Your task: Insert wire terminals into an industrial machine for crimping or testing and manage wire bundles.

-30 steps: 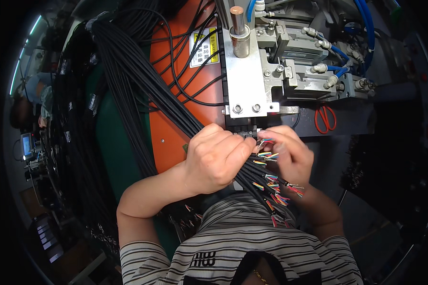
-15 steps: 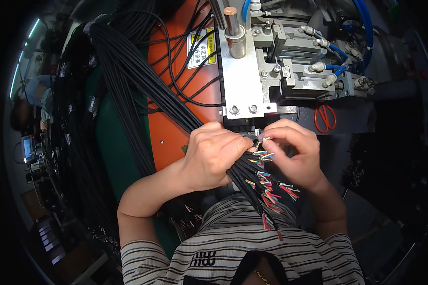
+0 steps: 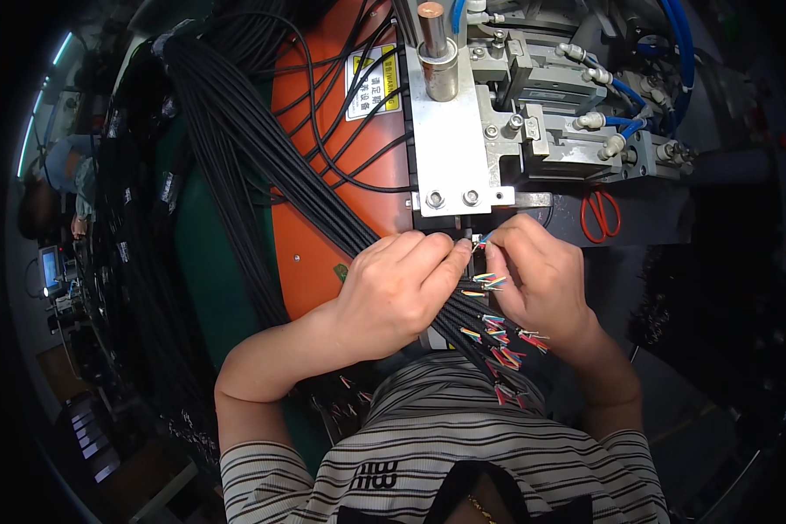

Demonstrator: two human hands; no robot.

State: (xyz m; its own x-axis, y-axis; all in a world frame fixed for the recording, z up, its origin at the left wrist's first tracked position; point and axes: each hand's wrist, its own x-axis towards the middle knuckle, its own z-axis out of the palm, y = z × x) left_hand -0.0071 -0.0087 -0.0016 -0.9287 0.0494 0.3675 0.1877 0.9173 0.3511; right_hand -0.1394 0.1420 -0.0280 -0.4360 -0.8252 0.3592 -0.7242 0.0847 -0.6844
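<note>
A thick bundle of black braided cables (image 3: 310, 175) runs from the upper left under my left hand (image 3: 402, 284). The left fingers are closed on a cable, with its end held just below the machine's metal plate (image 3: 450, 148). Opposite it, my right hand (image 3: 540, 275) pinches the thin coloured wires (image 3: 482, 245) coming out of that cable end. Below my hands, the other cables fan out, their stripped ends showing red, yellow, blue and white wires (image 3: 504, 356). My left fingers partly hide the held cable.
Pneumatic cylinders (image 3: 568, 148) with blue air hoses (image 3: 686, 52) stand at the upper right. Red-handled scissors (image 3: 599, 217) lie on the dark surface below them. An orange panel (image 3: 310, 284) is on the left, beside a green surface (image 3: 210, 253). Another person (image 3: 65, 175) appears at the far left.
My left fingers have shifted up slightly towards the metal plate, and the right fingers have closed in on the wires. The fanned cable ends have risen and drawn together a little.
</note>
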